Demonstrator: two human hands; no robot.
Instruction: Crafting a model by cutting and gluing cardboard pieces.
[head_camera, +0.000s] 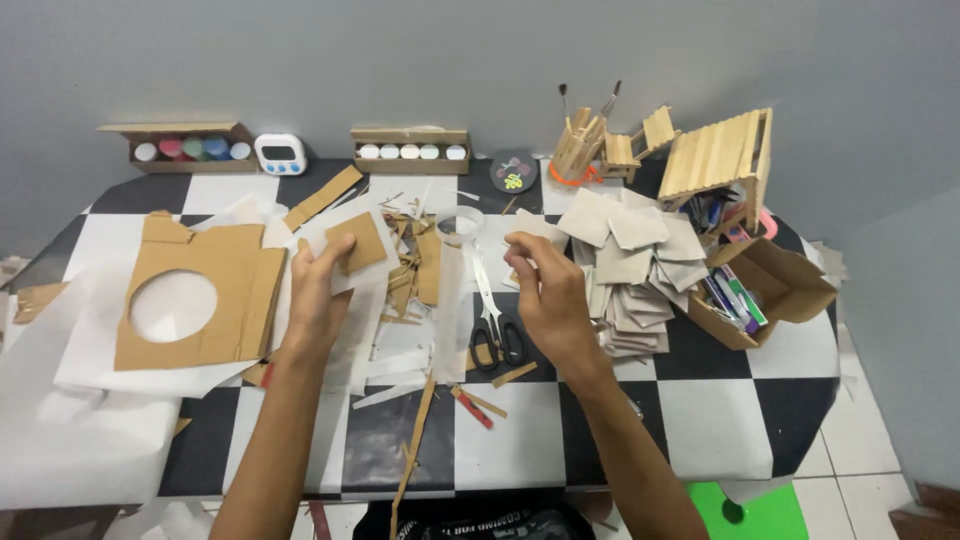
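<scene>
Your left hand (318, 290) pinches a small cardboard square (357, 243) — scissors (495, 325) lie nearer your right hand (545, 290), its fingers loosely curled, holding nothing visible.

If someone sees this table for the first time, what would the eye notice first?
Probably the big cardboard sheet with a round hole, lying at the left on white paper. Next, the two hands in the middle: the left hand holds a small cardboard square, and the right hand hovers beside the black scissors. At the right lies a pile of grey cardboard pieces.
</scene>
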